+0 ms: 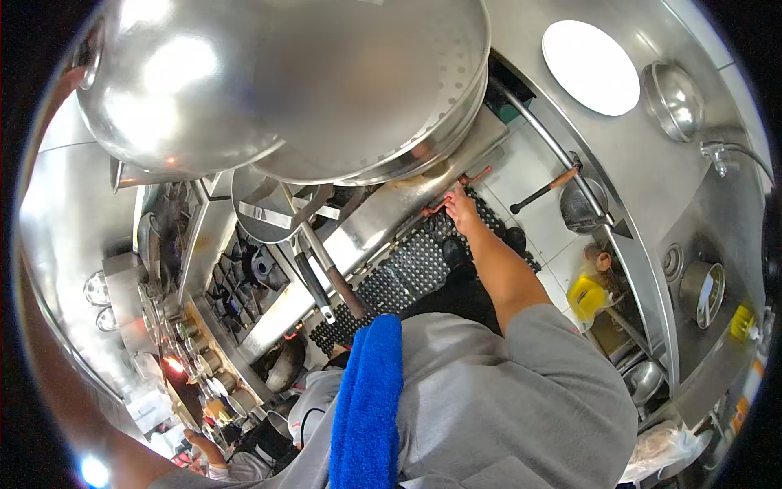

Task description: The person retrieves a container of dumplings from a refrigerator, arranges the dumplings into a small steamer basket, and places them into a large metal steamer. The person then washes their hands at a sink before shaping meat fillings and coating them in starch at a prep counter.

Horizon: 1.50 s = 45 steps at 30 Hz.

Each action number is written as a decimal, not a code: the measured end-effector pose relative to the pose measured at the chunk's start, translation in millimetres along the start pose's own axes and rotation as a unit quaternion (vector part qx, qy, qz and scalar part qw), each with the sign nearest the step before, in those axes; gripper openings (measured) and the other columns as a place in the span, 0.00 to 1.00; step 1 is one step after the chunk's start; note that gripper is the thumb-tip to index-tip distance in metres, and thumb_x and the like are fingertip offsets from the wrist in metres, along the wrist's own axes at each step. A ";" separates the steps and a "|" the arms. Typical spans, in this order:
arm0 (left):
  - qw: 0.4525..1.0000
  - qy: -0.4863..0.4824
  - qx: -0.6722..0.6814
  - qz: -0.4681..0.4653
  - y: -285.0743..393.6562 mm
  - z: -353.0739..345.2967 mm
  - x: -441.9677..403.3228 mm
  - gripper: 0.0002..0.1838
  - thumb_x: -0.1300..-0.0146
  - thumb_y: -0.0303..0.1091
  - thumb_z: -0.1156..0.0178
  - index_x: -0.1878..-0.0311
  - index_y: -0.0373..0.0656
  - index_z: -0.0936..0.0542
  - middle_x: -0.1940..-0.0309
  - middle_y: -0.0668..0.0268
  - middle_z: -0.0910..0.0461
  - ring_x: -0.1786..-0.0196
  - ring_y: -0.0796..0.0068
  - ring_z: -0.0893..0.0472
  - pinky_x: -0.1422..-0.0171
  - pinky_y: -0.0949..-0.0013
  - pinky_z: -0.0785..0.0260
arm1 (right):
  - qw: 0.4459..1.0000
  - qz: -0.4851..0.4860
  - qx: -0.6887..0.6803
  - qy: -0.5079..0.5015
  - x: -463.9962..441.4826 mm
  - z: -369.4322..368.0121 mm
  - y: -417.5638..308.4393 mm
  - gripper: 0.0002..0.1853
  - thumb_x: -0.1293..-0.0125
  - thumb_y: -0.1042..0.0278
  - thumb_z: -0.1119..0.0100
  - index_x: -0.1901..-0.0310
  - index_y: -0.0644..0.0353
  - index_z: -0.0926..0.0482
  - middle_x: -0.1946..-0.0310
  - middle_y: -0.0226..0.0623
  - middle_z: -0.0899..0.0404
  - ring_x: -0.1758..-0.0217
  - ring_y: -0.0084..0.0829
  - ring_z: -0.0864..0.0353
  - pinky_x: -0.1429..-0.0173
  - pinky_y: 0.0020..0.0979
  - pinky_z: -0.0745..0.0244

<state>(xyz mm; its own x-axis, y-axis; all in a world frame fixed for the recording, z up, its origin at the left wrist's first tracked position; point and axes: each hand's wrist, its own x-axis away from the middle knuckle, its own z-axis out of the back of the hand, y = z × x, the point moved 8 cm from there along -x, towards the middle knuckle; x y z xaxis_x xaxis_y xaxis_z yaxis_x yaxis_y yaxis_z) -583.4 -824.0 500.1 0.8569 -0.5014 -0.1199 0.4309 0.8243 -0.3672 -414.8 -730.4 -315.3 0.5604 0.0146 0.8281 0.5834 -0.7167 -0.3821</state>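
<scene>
Two bare hands are at a large metal pot (468,130), well apart from each other. Over its left part stands a big domed lid (183,122), tilted, with its lower edge just over the pot's rim. The left hand (74,78) is at the far side of this lid, by its handle (96,47); the dark edge of the view hides most of the fingers, so I cannot tell how tightly they wrap it. What lies in the pot is blurred.

The right hand (463,210) is low in front of the stove (358,232), below the pot, its fingers slightly bent and loosely apart. One red knob (435,210) is right beside the fingertips, and whether they touch it I cannot tell; another red knob (478,174) sits just past them.

Left of that hand, two long handles (314,285) stick out over the stove's edge. A black mat (407,273) covers the floor below, and a white plate (591,68) lies on the counter at right.
</scene>
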 end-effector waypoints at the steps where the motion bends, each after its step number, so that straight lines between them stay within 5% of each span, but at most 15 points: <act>1: 1.000 -0.018 0.001 0.007 1.2 -3.2 0.1 0.24 0.44 0.38 0.30 0.46 0.36 0.23 0.57 0.61 0.20 0.54 0.69 0.21 0.52 0.67 0.26 | 1.000 0.000 0.003 0.009 3.5 0.2 -1.9 0.34 0.32 0.34 0.53 0.45 0.62 0.26 0.49 0.33 0.23 0.38 0.33 0.30 0.29 0.35 0.43; 12: 0.999 -0.029 0.014 0.003 15.2 -11.0 -0.3 0.22 0.43 0.34 0.31 0.47 0.37 0.22 0.58 0.64 0.20 0.55 0.73 0.20 0.53 0.71 0.25 | 0.999 0.020 0.023 -0.035 23.6 -7.9 -7.1 0.33 0.29 0.36 0.61 0.46 0.62 0.25 0.46 0.35 0.23 0.34 0.34 0.32 0.29 0.36 0.43; 17: 0.997 -0.070 -0.025 0.012 19.9 -16.9 -8.1 0.23 0.45 0.38 0.30 0.47 0.42 0.21 0.52 0.61 0.21 0.46 0.70 0.23 0.41 0.61 0.31 | 0.998 0.022 0.037 -0.056 27.4 -9.6 -8.6 0.35 0.29 0.36 0.61 0.39 0.63 0.29 0.39 0.40 0.28 0.30 0.36 0.37 0.26 0.37 0.47; 21: 0.995 -0.037 -0.091 0.009 4.2 -27.7 -18.8 0.26 0.48 0.44 0.28 0.47 0.47 0.21 0.47 0.58 0.22 0.38 0.67 0.26 0.30 0.52 0.40 | 0.997 0.032 0.075 -0.017 43.6 4.1 -24.3 0.42 0.31 0.33 0.58 0.29 0.62 0.44 0.29 0.44 0.41 0.27 0.38 0.41 0.25 0.37 0.49; 23: 0.987 0.041 0.098 -0.123 -3.7 -41.2 -22.3 0.24 0.42 0.36 0.38 0.41 0.41 0.24 0.56 0.57 0.20 0.55 0.69 0.20 0.47 0.66 0.29 | 0.990 0.063 0.122 0.009 38.7 31.0 -33.3 0.46 0.34 0.30 0.54 0.27 0.60 0.48 0.27 0.45 0.45 0.26 0.37 0.43 0.26 0.38 0.47; 24: 0.995 -0.031 0.053 -0.076 -1.8 -44.3 -25.7 0.27 0.40 0.37 0.39 0.37 0.43 0.29 0.44 0.64 0.25 0.51 0.72 0.22 0.43 0.67 0.30 | 0.992 0.067 0.106 -0.012 46.4 44.2 -40.8 0.45 0.34 0.30 0.55 0.28 0.59 0.46 0.29 0.45 0.43 0.27 0.38 0.41 0.27 0.39 0.45; 25: 0.989 -0.021 0.108 -0.097 7.9 -45.0 -26.5 0.28 0.41 0.37 0.36 0.36 0.43 0.28 0.52 0.59 0.22 0.53 0.73 0.21 0.45 0.71 0.30 | 0.993 0.069 0.091 -0.033 53.7 60.3 -46.4 0.44 0.34 0.29 0.55 0.29 0.58 0.44 0.30 0.45 0.41 0.28 0.39 0.39 0.28 0.40 0.44; 30: 0.963 -0.090 0.247 -0.059 22.5 -70.1 -44.0 0.28 0.44 0.30 0.36 0.38 0.42 0.28 0.48 0.62 0.23 0.52 0.73 0.22 0.44 0.69 0.30 | 0.995 0.070 0.074 0.009 94.4 179.4 -68.3 0.41 0.33 0.28 0.62 0.31 0.55 0.38 0.36 0.43 0.31 0.39 0.40 0.27 0.34 0.46 0.38; 33: 0.973 -0.069 0.197 -0.102 38.6 -74.1 -53.4 0.26 0.45 0.36 0.34 0.43 0.39 0.24 0.55 0.60 0.19 0.52 0.69 0.21 0.45 0.67 0.29 | 0.991 0.068 0.078 0.086 130.7 264.9 -67.5 0.42 0.35 0.25 0.62 0.33 0.53 0.35 0.38 0.43 0.29 0.42 0.42 0.24 0.35 0.49 0.38; 38: 0.969 -0.091 0.206 -0.104 34.4 -101.4 -78.4 0.26 0.47 0.37 0.33 0.44 0.38 0.23 0.54 0.59 0.19 0.51 0.66 0.21 0.44 0.65 0.30 | 0.983 0.041 0.064 0.165 197.8 378.6 -31.5 0.42 0.37 0.22 0.63 0.37 0.53 0.31 0.45 0.40 0.23 0.48 0.37 0.22 0.49 0.38 0.29; 45: 0.968 -0.128 0.213 -0.046 42.7 -110.3 -92.8 0.26 0.49 0.36 0.37 0.45 0.37 0.22 0.56 0.58 0.18 0.53 0.66 0.21 0.45 0.66 0.30 | 0.980 0.004 0.059 0.192 245.7 404.4 -4.1 0.43 0.35 0.24 0.64 0.35 0.57 0.33 0.47 0.43 0.22 0.52 0.38 0.20 0.46 0.42 0.31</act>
<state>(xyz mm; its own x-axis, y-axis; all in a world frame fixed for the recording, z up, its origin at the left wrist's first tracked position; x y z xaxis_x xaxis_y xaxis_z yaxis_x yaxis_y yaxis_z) -675.7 -771.3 393.8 0.8276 -0.5413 0.1486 0.5397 0.8401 0.0544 -41.7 -442.0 -276.1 0.3158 -0.2708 0.9094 0.6562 -0.6300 -0.4154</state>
